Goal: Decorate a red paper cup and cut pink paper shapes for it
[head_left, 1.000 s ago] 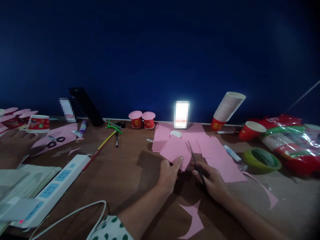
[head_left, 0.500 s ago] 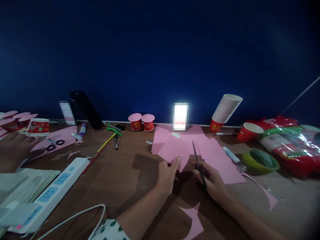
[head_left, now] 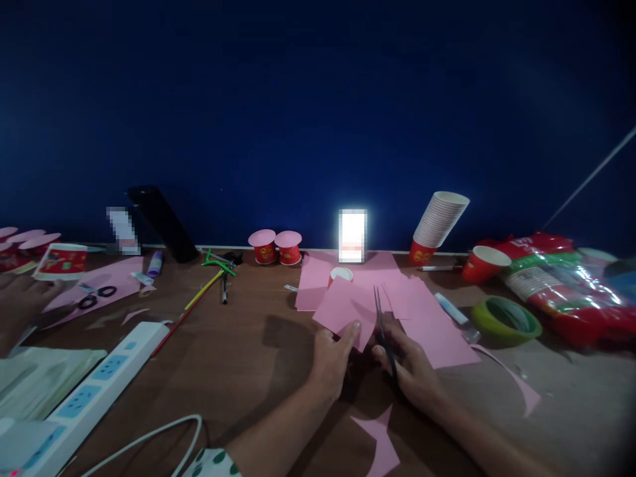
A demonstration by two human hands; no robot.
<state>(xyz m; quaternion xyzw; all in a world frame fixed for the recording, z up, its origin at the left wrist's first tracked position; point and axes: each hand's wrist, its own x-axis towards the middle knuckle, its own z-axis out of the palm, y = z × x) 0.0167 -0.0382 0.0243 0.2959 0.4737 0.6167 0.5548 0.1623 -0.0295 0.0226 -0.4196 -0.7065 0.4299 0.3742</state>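
Note:
My left hand pinches a piece of pink paper between thumb and fingers, holding it above the table. In my right hand is a pair of dark scissors, blades pointing up and slightly parted beside the paper's right edge. Behind the held piece stands a red and white paper cup, partly hidden by it. More pink sheets lie flat behind and to the right. A cut pink scrap rests on the table below my hands.
Two red cups with pink discs, a bright phone and a leaning cup stack line the wall. Tape and bagged cups sit right. A power strip and another person's hand are left.
The held pink paper has tilted and shifted, uncovering more of the cup behind it. The scissor blades now show slightly parted. The whole view has shifted a little.

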